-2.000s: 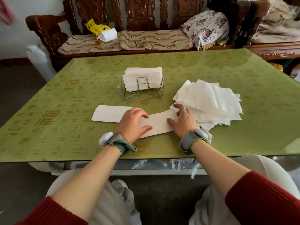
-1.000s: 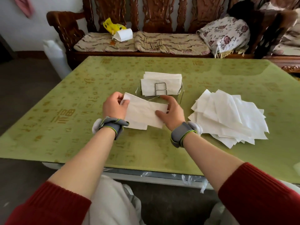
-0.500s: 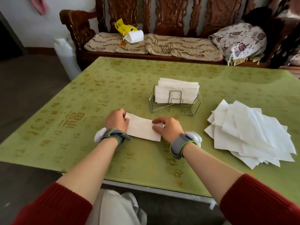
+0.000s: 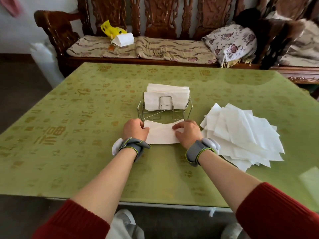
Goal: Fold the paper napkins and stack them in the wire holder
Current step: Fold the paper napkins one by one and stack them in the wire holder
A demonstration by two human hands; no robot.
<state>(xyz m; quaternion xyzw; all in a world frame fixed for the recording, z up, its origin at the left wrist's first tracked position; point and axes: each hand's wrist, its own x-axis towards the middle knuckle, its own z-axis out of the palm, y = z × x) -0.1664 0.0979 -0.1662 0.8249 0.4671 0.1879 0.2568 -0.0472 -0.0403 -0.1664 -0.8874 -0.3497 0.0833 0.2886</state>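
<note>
Carved wooden bench (image 4: 160, 16) holds a yellow bag (image 4: 110, 30) and floral cushion (image 4: 231, 42)

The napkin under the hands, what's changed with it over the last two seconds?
The white paper napkin went from a long strip to a shorter folded rectangle, lifted briefly, then pressed flat by the left hand and right hand. The wire holder and loose white napkin pile stayed put.

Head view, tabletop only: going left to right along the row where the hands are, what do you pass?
Left hand → folded napkin → right hand → loose napkin pile.
</note>
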